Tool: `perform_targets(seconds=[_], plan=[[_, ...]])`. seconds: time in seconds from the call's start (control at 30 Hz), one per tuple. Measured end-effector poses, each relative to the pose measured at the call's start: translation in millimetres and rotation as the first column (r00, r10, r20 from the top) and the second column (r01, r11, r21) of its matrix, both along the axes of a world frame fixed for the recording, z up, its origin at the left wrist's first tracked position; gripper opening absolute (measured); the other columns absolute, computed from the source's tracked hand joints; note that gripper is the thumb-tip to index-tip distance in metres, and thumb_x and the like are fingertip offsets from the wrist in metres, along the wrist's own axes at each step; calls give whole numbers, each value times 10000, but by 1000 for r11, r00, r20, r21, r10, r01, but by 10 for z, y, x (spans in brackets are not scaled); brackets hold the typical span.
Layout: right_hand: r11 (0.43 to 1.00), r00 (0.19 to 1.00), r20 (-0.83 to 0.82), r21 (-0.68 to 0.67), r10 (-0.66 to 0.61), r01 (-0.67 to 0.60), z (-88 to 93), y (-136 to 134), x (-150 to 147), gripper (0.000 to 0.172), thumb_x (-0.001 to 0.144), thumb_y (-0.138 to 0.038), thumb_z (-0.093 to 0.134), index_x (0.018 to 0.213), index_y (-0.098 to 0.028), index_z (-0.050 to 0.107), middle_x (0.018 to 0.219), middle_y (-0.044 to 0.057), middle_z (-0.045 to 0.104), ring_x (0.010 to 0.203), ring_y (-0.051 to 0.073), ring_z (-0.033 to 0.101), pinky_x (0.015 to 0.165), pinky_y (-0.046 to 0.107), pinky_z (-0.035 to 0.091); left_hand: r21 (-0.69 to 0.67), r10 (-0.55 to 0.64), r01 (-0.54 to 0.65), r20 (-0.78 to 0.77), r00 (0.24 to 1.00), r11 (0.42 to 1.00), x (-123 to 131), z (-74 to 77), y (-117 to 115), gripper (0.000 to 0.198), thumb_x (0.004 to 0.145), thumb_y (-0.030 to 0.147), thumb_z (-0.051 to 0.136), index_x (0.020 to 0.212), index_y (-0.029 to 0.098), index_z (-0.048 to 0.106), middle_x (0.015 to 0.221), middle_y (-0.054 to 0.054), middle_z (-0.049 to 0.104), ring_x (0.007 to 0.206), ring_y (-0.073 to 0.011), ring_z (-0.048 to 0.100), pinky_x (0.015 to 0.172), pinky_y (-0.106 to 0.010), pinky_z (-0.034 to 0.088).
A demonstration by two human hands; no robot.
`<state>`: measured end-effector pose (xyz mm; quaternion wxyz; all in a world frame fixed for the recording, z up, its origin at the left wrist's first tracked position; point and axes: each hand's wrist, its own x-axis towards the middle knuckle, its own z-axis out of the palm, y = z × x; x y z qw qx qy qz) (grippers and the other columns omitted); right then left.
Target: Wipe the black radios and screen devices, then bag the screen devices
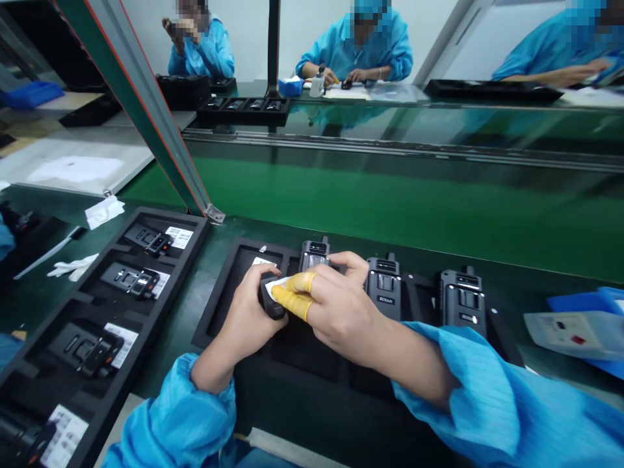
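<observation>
My left hand (251,312) is closed around a small black device (270,300), held over a black foam tray (219,296). My right hand (331,302), with yellow finger cots on two fingers, pinches a small white label (275,285) against the top of that device. Three black radios stand upright in the tray slots: one (314,253) just behind my hands, a second (385,286) and a third (463,302) to the right.
A second black tray (195,227) at left holds several devices with white labels. White wipes (103,211) lie beyond it. A green conveyor belt (390,195) runs behind. A blue bin (585,328) sits at right. Three people in blue coats work across the belt.
</observation>
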<state>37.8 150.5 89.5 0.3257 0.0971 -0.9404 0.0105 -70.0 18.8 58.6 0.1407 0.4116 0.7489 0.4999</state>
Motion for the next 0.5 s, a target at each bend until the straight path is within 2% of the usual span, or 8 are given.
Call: perform_targets(seconds=[0.17, 0.3, 0.5], plan=[[999, 1000, -26, 41, -1, 2, 33, -37, 14, 283, 856, -65, 455, 701, -188, 656, 700, -16, 608, 714, 110, 478, 877, 375, 205, 9, 3, -3, 35, 999, 1000, -9, -18, 0, 479, 569, 100, 644, 997, 232, 474, 1041, -37, 602, 1006, -213, 582, 873, -376, 452], [997, 998, -47, 69, -32, 35, 27, -35, 19, 269, 879, -93, 441, 797, -198, 675, 691, -21, 617, 707, 113, 486, 857, 368, 226, 17, 15, -16, 32, 999, 1000, -10, -15, -3, 471, 561, 89, 622, 986, 229, 476, 1018, -28, 602, 956, -206, 592, 836, -353, 464], [985, 982, -113, 75, -149, 158, 15, -26, -8, 275, 870, -66, 440, 803, -189, 677, 735, -4, 648, 718, 113, 502, 858, 369, 233, -10, 25, -25, -14, 1000, 1000, 3, 13, -6, 477, 551, 71, 580, 988, 227, 472, 929, -4, 599, 822, -177, 596, 738, -320, 484]])
